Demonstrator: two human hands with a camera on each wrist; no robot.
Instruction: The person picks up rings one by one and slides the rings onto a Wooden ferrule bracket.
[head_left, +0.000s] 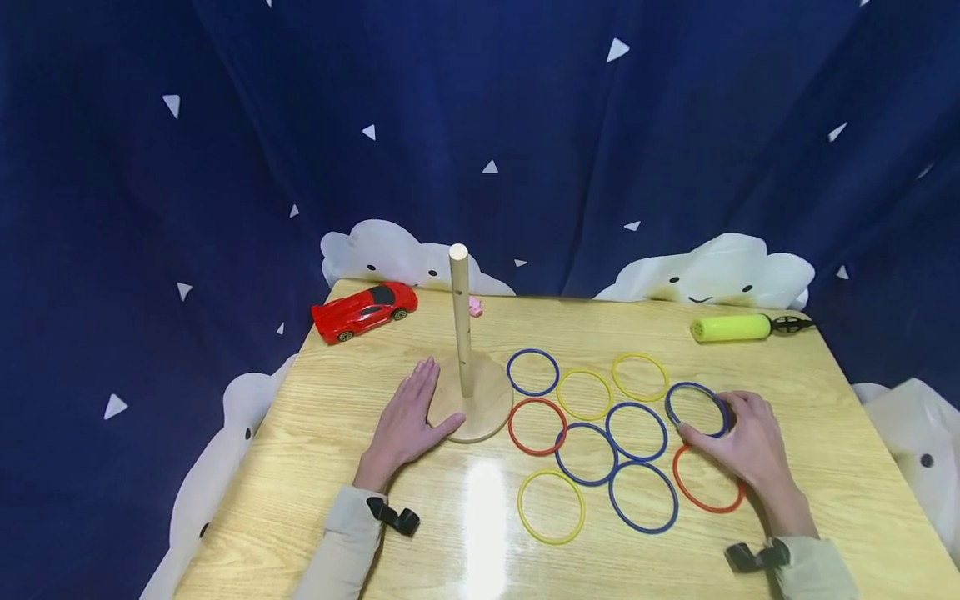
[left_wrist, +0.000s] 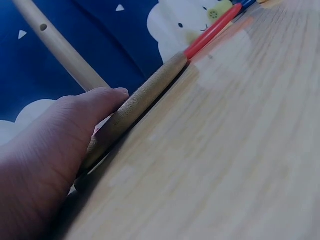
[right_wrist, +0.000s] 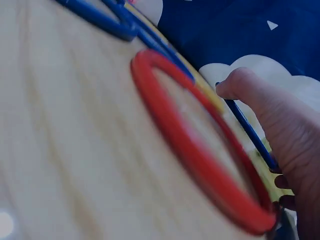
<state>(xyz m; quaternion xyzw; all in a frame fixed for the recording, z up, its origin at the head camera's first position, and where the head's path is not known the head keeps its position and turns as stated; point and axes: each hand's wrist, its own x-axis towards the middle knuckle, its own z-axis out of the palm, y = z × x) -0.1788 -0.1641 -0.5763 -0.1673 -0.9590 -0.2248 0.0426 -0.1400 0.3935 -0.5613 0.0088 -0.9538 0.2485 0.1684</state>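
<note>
Right hand down on the table, fingers curled over the near edge of a blue ring, thumb on one side and fingertips on the other. That's a pinch on the rim, and the ring looks tipped up off the wood at the hand's side, as the right wrist view suggests with the thin blue band running past the thumb. Directly under the palm lies a red ring, flat, partly covered by the hand; close up it fills the wrist view.

Over to the left hand: flat, fingers straight and together, holding nothing, with its thumb side pressed against the round wooden base of the peg. The left wrist view shows the thumb right on the base's edge. My read is that it's bracing the stand so it stays put.

Between the two hands, the other rings lie spread flat in blue, yellow and red, some overlapping, all within easy reach of the right hand.

Beyond the left hand, a red toy car sits at the far corner; beyond the right, a yellow-green hand pump lies on its side.
</note>
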